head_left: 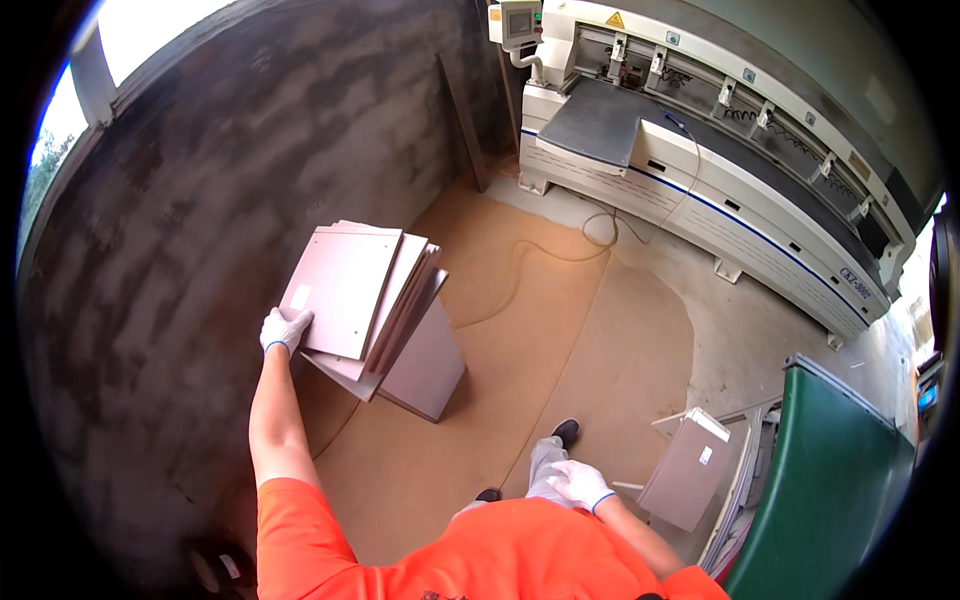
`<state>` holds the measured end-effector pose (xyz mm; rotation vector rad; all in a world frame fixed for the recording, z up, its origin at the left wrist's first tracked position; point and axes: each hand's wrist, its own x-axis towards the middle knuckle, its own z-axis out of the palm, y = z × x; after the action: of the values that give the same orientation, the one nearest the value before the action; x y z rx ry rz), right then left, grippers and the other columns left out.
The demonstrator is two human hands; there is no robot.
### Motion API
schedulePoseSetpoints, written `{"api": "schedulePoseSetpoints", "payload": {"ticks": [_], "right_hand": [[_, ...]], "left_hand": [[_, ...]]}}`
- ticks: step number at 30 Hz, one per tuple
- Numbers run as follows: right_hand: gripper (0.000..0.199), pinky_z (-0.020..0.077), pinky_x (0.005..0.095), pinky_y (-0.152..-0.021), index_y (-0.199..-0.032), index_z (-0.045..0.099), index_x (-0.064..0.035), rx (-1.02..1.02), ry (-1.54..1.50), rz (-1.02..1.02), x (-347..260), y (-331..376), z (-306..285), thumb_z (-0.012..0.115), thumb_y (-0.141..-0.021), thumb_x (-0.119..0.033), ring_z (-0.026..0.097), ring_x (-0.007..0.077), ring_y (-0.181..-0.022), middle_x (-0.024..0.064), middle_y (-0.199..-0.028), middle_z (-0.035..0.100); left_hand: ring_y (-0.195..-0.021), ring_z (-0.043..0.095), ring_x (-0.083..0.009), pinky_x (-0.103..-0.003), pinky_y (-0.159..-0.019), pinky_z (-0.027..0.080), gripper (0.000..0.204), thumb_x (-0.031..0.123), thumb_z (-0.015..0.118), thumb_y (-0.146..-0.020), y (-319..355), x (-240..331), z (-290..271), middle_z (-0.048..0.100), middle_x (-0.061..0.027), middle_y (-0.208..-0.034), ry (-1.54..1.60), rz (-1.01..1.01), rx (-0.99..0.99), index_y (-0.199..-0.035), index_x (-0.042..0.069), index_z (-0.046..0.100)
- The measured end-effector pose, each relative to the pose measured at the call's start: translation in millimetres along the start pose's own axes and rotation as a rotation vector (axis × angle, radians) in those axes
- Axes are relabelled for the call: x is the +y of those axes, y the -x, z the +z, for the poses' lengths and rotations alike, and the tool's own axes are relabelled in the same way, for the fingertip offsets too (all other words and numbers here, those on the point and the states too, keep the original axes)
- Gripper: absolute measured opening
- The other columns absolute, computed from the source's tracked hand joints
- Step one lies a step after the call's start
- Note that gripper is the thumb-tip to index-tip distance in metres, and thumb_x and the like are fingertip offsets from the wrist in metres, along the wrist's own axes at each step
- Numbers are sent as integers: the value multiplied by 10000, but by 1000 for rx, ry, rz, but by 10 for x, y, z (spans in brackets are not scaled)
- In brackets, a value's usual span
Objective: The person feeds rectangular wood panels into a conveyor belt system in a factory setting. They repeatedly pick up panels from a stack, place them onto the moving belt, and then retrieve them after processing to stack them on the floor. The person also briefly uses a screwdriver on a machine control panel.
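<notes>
At the left, my left hand (286, 330), in a white glove, grips the near left edge of the top panel (345, 285). This panel is flat, pale pinkish and rectangular, with small holes by its edges and a white label. It lies on a stack of several similar panels (412, 290), fanned unevenly with corners jutting out. Below them a grey block-like pile (430, 365) stands on the floor. Close in front of my body hangs my right hand (580, 485), also gloved, with its fingers loosely apart and nothing in them.
A white machine (700, 180) with a dark table and a control screen stands at the far right. A thin hose (520, 262) trails over brown floor sheeting (540, 340). Near right are a brown panel (685, 475) and a green conveyor belt (830, 480). A dark wall (200, 240) rises at left.
</notes>
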<state>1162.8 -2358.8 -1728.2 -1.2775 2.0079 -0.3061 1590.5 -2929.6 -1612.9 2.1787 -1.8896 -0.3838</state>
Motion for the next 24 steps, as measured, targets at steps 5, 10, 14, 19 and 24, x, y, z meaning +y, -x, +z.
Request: {"api": "schedulePoseSetpoints", "payload": {"ticks": [5, 10, 14, 19, 24], "right_hand": [[546, 531, 403, -1109, -1385, 688, 3, -96, -161, 49, 212, -923, -863, 727, -990, -371, 698, 322, -1286, 219, -1350, 731], [501, 563, 416, -1015, -1320, 696, -20, -43, -411, -112, 411, -1751, -1664, 693, -1005, -410, 735, 305, -1172, 185, -1249, 765], [545, 557, 402, -1050, -1364, 685, -11, -52, -272, -158, 486, -2385, -2452, 692, -997, -414, 726, 309, -1212, 191, -1293, 754], [557, 529, 376, -1116, -1421, 645, 40, -146, -416, -171, 714, -2965, -3238, 721, -1015, -334, 686, 278, -1303, 196, -1385, 718], [559, 534, 366, -1102, -1420, 648, 18, -161, -419, -227, 1296, -3836, -3797, 752, -1002, -339, 704, 290, -1267, 199, -1324, 745]], "left_hand": [[-1212, 675, -422, -511, -1048, 519, 851, 668, 826, -784, 656, 721, 76, 709, -254, -1295, -150, 104, 121, -1300, 9, 675], [-1264, 634, -423, -521, -1081, 511, 892, 664, 822, -800, 1500, 1570, 312, 665, -265, -1353, -92, -163, 221, -1392, 21, 646], [-1307, 607, -428, -524, -1084, 517, 903, 676, 822, -810, 1912, 1853, 401, 656, -261, -1361, -116, -402, 216, -1379, -2, 643], [-1085, 730, -391, -498, -966, 581, 864, 616, 880, -787, 2096, 1794, 701, 729, -265, -1158, 56, -561, 298, -1305, -41, 665], [-1135, 731, -333, -458, -1002, 593, 594, 320, 782, -924, 2032, 2569, 1108, 748, -203, -1230, 1274, -584, -23, -1349, -71, 641]]}}
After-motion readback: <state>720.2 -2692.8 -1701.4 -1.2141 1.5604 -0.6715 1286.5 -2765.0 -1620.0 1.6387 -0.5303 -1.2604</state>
